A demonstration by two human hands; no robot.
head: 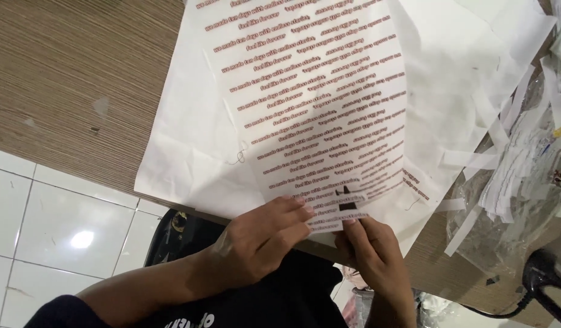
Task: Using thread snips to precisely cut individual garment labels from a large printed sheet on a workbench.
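Observation:
A translucent sheet (329,103) printed with many rows of small red text lies on a larger white paper (189,152) over a wood-grain table (68,79). My left hand (262,237) pinches the sheet's near edge, fingers on its bottom rows. My right hand (374,249) grips the same edge just to the right, thumb on a narrow printed strip (332,225). Small dark marks (348,200) sit on the sheet just above my fingers.
White paper strips (475,161) and a clear plastic bag of scraps (517,182) pile at the table's right. A black cable and dark device (544,273) lie at the lower right. White floor tiles (50,225) show at the left, below the table edge.

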